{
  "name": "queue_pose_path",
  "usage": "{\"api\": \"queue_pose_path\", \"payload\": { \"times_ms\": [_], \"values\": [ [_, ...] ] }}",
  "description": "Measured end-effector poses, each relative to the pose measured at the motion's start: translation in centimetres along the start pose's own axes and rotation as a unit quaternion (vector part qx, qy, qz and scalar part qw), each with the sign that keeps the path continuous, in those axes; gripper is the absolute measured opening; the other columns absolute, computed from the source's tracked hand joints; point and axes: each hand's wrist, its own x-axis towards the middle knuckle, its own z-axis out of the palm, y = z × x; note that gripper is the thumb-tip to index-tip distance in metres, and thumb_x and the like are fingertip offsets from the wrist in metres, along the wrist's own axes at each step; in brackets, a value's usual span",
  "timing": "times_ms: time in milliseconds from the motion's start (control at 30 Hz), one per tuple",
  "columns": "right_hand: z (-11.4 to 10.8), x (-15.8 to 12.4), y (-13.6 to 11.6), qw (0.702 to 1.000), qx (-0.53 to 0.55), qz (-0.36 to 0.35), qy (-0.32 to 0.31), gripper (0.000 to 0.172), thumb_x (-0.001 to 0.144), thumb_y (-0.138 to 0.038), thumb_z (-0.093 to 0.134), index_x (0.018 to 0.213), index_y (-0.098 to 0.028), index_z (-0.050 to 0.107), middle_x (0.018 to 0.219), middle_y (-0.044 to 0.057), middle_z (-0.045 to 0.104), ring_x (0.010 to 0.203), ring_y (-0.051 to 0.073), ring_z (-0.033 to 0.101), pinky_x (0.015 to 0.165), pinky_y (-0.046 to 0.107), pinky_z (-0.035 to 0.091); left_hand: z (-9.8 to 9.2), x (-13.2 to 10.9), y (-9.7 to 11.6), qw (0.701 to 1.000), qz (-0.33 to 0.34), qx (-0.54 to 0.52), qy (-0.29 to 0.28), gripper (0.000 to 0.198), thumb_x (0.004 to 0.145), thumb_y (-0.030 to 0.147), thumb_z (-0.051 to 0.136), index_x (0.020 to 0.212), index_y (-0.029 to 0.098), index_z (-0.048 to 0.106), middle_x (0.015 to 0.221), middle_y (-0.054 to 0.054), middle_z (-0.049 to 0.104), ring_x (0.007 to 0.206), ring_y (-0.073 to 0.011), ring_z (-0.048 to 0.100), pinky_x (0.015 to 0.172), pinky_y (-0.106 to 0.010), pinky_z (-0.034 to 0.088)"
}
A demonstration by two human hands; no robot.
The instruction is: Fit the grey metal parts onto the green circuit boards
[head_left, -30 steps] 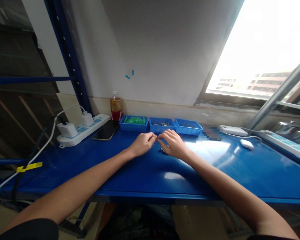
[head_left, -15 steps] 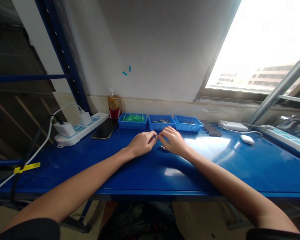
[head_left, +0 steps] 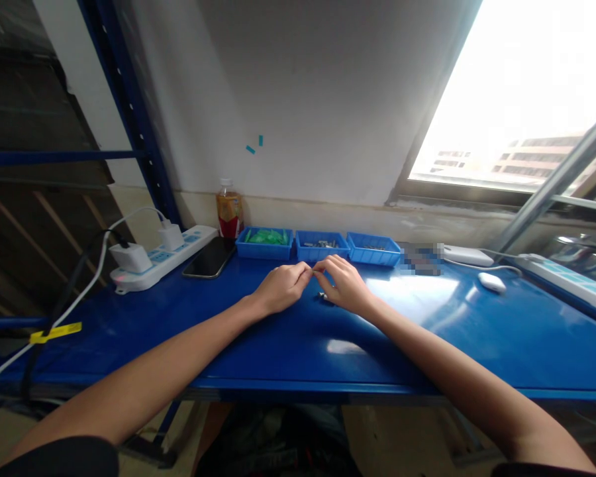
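Observation:
Above the middle of the blue table, my left hand (head_left: 284, 287) and my right hand (head_left: 345, 283) meet at the fingertips. Both are closed in a pinch, and whatever lies between the fingers is too small to make out. A small metal part (head_left: 322, 295) rests on the table just under my right hand, partly hidden by it. Behind my hands stand three blue bins in a row: one with green pieces (head_left: 265, 237), one with small metal parts (head_left: 320, 244), and one with thin metal pieces (head_left: 375, 248).
To the left are a black phone (head_left: 209, 257), a power strip (head_left: 166, 255) with plugs, and a drink bottle (head_left: 229, 211). On the right lie a white earbud case (head_left: 491, 283), a white power bank (head_left: 464, 255) with a cable, and another power strip (head_left: 571, 278).
My left fingers have curled in more tightly while the fingertips stay together. The view has shifted slightly; the objects on the table stay in place.

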Motion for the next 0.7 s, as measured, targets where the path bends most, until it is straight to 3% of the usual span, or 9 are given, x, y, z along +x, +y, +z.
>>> {"api": "queue_pose_path", "payload": {
  "times_ms": [167,300,433,533,700],
  "values": [
    [0.38,0.03,0.23,1.0,0.004,0.009,0.007,0.019,0.093,-0.024,0.043,0.082,-0.019,0.059,0.076,0.005,0.063,0.075,0.018,0.054,0.071,0.032,0.044,0.23,0.01,-0.11,1.0,-0.005,0.007,0.024,0.025,0.089,0.036,0.048,0.109,0.021,0.053,0.077,0.0,0.065,0.068,-0.0157,0.061,0.06,-0.023,0.041],
    [0.45,0.03,0.15,1.0,-0.001,0.014,0.001,0.022,0.093,-0.024,0.042,0.078,-0.019,0.058,0.073,0.005,0.063,0.074,0.018,0.054,0.072,0.031,0.044,0.13,-0.02,0.1,0.999,0.001,0.01,0.036,0.021,0.09,0.037,0.045,0.101,0.022,0.055,0.076,0.0,0.064,0.067,-0.0151,0.06,0.06,-0.023,0.04],
    [0.13,-0.03,-0.16,1.0,0.003,0.028,0.008,0.012,0.09,-0.026,0.048,0.091,-0.019,0.058,0.08,0.005,0.063,0.078,0.019,0.057,0.074,0.032,0.045,-0.15,-0.09,0.35,0.999,-0.006,0.003,0.042,0.022,0.092,0.037,0.041,0.091,0.021,0.056,0.072,0.0,0.062,0.063,-0.0147,0.059,0.058,-0.022,0.038],
    [-0.06,-0.09,-0.32,1.0,0.006,0.0,0.0,0.016,0.087,-0.027,0.055,0.101,-0.02,0.055,0.087,0.005,0.064,0.082,0.02,0.058,0.076,0.033,0.045,-0.22,-0.08,0.34,0.999,-0.008,-0.022,0.041,0.025,0.094,0.036,0.037,0.087,0.02,0.056,0.069,0.0,0.061,0.064,-0.0149,0.058,0.058,-0.022,0.038],
    [-0.23,0.01,-0.46,0.999,-0.01,-0.036,0.001,0.011,0.091,-0.022,0.047,0.094,-0.02,0.056,0.086,0.006,0.065,0.082,0.019,0.058,0.076,0.032,0.044,-0.09,-0.08,0.3,0.998,-0.004,-0.058,0.02,0.032,0.096,0.037,0.033,0.082,0.019,0.055,0.069,0.0,0.061,0.064,-0.0146,0.058,0.06,-0.022,0.039]
  ]
}}
